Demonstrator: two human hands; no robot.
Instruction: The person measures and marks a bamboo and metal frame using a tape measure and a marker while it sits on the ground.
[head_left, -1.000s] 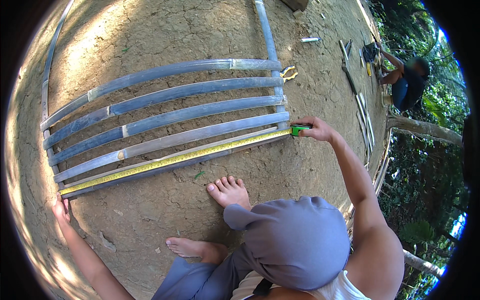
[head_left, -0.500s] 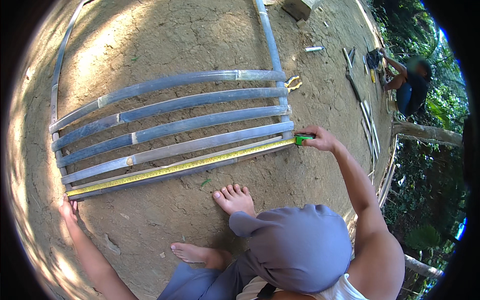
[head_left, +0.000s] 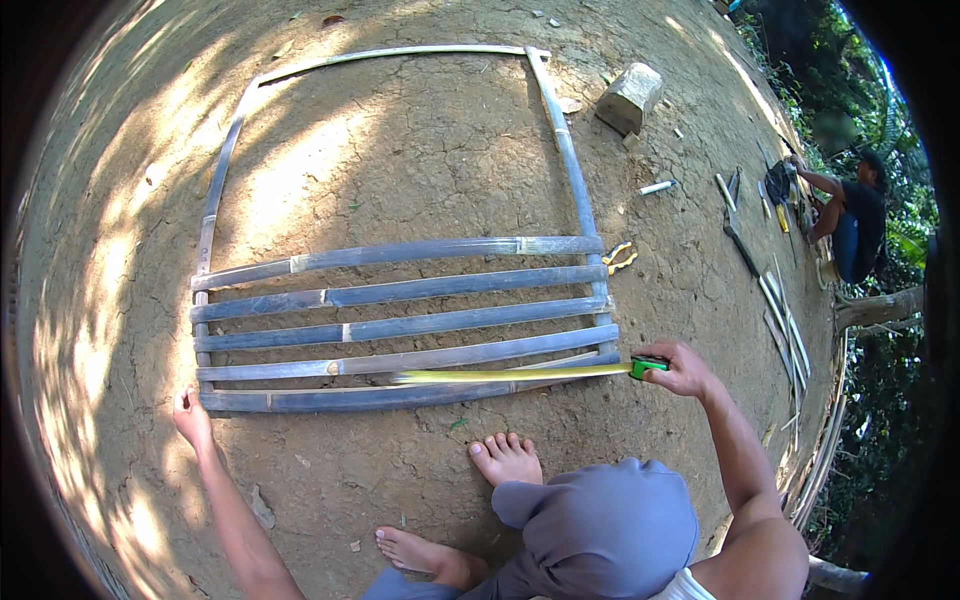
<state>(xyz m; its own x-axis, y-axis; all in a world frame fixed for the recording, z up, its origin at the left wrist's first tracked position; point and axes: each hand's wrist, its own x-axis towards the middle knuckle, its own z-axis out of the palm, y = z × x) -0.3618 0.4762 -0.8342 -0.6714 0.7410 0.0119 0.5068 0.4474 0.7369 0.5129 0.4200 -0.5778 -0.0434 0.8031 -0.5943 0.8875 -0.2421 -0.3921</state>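
My right hand (head_left: 682,370) grips a green and black tape measure (head_left: 650,368) at the right end of the lowest slats. From it a yellow blade (head_left: 510,376) reaches left over the bottom slat, its free end blurred near mid-length. My left hand (head_left: 192,418) holds nothing; its fingers are partly curled and apart beside the left end of the bottom bamboo slat (head_left: 330,400). Several dark split-bamboo slats (head_left: 430,328) lie across two long side rails, the left rail (head_left: 212,200) and the right rail (head_left: 572,165). A thin strip (head_left: 400,48) joins the rails at the far end.
Yellow-handled pliers (head_left: 622,258) lie just right of the frame. Beyond are a wood block (head_left: 630,98), a white tube (head_left: 657,187), a long dark tool (head_left: 742,250) and loose strips (head_left: 785,320). Another person (head_left: 855,215) squats at the far right. My bare foot (head_left: 506,458) is near the bottom slat.
My left hand has let go of the tape's end, and the blade has drawn back toward the tape measure in my right hand. The view has shifted, showing the frame's far end.
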